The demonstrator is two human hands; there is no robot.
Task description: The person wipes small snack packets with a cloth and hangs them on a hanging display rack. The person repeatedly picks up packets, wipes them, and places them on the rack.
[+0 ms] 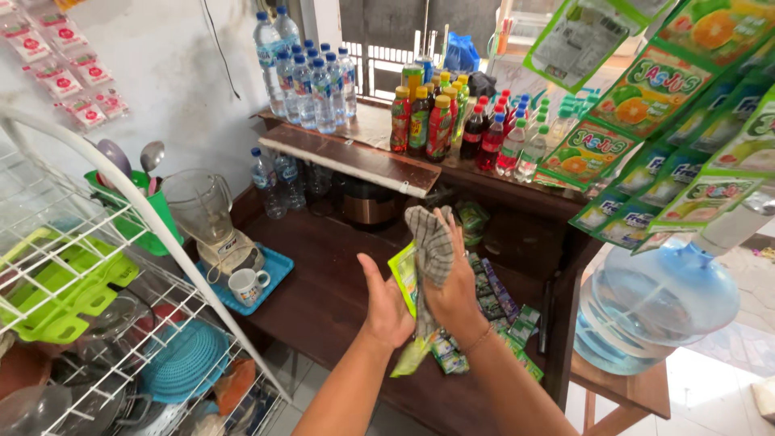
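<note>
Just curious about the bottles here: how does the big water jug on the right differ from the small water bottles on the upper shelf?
The big water jug is round, blue-tinted and tilted neck-up toward the right; the small water bottles are slim, clear and upright. The jug is alone on a low stand; the bottles cluster together. Both are see-through plastic.

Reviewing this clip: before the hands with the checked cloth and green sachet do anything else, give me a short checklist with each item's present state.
1. Checked cloth held by the right hand: ok, it is draped over the fingers.
2. Green sachet secured between the hands: ok, it is pressed against the left hand.
3. Whether the sachet is sealed: cannot tell, the cloth covers part of it.
4. Strip of sachets lying flat on the dark wooden counter: ok.
5. Mug and blender apart from the hands: ok, both stand on the blue tray to the left.
</note>
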